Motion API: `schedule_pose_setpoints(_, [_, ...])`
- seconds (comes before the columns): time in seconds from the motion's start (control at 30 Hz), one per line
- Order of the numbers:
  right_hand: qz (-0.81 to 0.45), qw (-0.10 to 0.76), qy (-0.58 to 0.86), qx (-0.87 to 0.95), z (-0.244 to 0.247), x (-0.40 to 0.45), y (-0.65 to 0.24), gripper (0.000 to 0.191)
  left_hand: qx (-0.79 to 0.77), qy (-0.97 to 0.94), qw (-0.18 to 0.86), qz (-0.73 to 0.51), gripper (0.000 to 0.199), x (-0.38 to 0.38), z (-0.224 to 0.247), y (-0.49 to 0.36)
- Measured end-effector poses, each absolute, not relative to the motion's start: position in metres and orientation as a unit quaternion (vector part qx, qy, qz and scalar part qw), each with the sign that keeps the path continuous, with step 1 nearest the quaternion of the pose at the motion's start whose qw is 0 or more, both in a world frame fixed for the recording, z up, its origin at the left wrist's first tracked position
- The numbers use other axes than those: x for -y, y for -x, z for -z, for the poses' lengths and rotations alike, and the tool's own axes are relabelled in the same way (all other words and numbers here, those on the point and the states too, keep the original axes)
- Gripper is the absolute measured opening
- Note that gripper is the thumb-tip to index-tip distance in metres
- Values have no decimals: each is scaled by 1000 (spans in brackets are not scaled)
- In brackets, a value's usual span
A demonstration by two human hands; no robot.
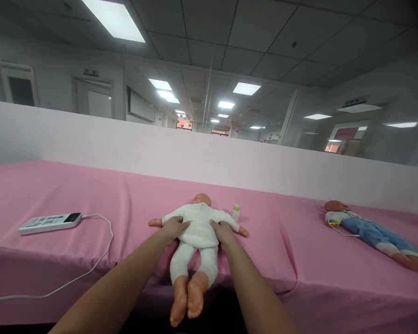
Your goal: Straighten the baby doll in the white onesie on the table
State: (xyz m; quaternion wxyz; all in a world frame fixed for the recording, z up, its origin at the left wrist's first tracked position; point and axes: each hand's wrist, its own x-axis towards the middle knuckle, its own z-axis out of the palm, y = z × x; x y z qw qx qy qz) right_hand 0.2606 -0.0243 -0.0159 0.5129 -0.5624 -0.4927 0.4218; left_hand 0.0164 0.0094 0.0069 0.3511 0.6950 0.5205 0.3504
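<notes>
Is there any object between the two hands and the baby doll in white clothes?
Nothing visible does. The left hand and the right hand rest directly on the sides of the baby doll; the small bottle stands apart, beside its arm.

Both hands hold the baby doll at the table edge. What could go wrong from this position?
1. The baby doll lies with its feet past the table edge; it might slide off if the left hand and right hand loosen.
2. The small bottle stands close to the doll's arm and could be knocked over.
</notes>
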Motion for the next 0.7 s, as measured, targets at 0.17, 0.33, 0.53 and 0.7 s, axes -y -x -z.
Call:
schedule_pose_setpoints(0.17, [-364,520,588,501,16,53,-270,64,-540,-663,357,-376,57,10,-15,-18])
schedule_pose_setpoints(0.33, [-317,539,563,540,16,105,-266,86,-490,-682,346,-418,64,54,-23,-14])
schedule_pose_setpoints(0.53, [-236,407,528,707,19,165,-261,118,-403,-844,212,-284,115,103,-9,8])
schedule_pose_setpoints(0.7, [-241,302,573,723,19,163,-265,129,-420,-872,145,-204,128,104,4,8])
